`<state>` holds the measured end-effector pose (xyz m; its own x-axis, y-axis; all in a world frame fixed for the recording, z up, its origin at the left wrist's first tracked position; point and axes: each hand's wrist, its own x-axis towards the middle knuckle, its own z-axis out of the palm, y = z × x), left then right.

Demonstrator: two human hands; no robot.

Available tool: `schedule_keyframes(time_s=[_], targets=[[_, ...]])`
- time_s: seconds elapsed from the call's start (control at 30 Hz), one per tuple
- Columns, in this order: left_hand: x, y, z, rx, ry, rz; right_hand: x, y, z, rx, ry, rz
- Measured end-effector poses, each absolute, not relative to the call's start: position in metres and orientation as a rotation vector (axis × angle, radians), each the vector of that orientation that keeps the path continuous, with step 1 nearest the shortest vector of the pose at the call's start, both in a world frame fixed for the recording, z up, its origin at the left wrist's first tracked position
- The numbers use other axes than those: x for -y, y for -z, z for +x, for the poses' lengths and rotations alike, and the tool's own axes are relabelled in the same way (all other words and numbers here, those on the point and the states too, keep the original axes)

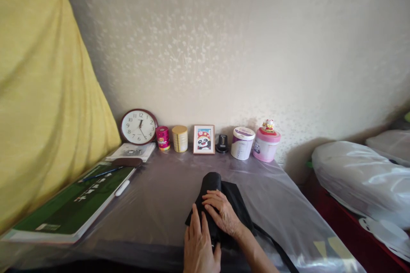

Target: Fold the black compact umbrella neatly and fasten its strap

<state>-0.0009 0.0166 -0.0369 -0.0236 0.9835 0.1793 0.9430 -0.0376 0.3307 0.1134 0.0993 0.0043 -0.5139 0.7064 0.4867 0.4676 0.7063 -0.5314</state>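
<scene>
A black fabric bundle (236, 198) lies on the table in front of me, with a raised, rounded fold along its middle and a flatter flap on its right. Its exact kind is not clear. From its right side a long black strap (275, 242) runs to the bottom edge. My left hand (199, 243) rests along the near left part of the bundle, fingers stretched out and apart. Higher up, my right hand (222, 213) lies across the raised fold, its fingers laid flat on the fabric. What is under both palms is hidden.
Along the wall stand a clock (139, 126), a pink tin (162, 138), a yellow canister (180, 139), a panda picture frame (204, 140), a black stapler-like object (221, 144) and two tubs (242, 145). At left lies a green book (73, 200); white plastic bags (361, 179) fill the right.
</scene>
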Motion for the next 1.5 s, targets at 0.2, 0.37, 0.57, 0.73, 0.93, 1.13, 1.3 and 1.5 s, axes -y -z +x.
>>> schedule_keyframes(time_s=[0.2,0.37,0.57,0.73,0.93,1.13,1.3,1.5], targets=[[-0.016,0.021,-0.003,-2.079,-0.507,2.109,-0.137,0.001,0.102,2.302,-0.349,-0.984],[-0.018,0.019,-0.004,-2.014,-0.321,2.086,-0.169,0.007,0.099,2.334,-0.27,-1.074],[-0.021,0.018,-0.002,-1.976,-0.182,2.042,-0.193,0.006,0.092,2.223,-0.296,-1.269],[-0.019,0.022,-0.001,-2.019,-0.218,2.075,-0.194,-0.001,0.11,1.994,-0.265,-1.482],[-0.014,0.026,-0.001,-2.05,-0.393,2.159,-0.172,0.006,0.175,1.681,-0.349,-1.75],[-0.009,0.015,0.003,-2.132,-0.384,2.171,-0.141,0.014,0.199,1.582,-0.526,-1.752],[-0.007,0.01,0.004,-2.141,-0.384,2.178,-0.131,0.014,0.195,1.522,-0.562,-1.724],[-0.007,0.01,0.005,-2.132,-0.406,2.178,-0.118,0.012,0.187,1.517,-0.63,-1.656]])
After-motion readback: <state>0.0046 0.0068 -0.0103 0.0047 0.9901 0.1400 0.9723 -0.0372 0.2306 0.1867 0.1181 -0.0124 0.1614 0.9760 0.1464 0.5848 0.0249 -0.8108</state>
